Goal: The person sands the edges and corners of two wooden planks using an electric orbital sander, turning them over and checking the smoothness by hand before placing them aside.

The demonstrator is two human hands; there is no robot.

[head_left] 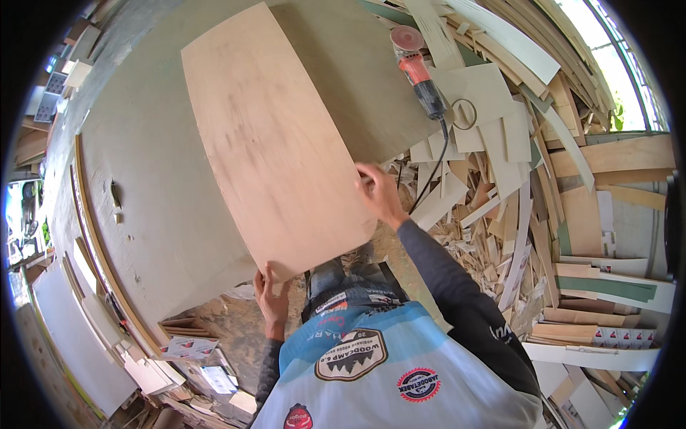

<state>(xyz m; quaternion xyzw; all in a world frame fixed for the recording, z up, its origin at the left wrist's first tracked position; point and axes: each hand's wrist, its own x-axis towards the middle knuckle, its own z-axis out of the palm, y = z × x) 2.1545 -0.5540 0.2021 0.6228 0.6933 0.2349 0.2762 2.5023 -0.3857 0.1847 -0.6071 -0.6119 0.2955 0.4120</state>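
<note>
A long, pale plywood panel with dark smudges lies slantwise on a large grey-green tabletop, its near end sticking out past the edge toward my body. At the panel's near left corner, my left hand grips the edge, thumb up and the other fingers partly hidden. My right hand, slightly blurred, has its curled fingers and thumb on the panel's right edge, close to the near right corner. Beyond it, a red and black angle grinder with a round pinkish disc rests at the tabletop's right side.
From the grinder a black cord runs down beside my right arm. Wood offcuts pile up on the right, with stacked boards behind. A small dark object lies on the tabletop's left. Leaning panels stand at lower left.
</note>
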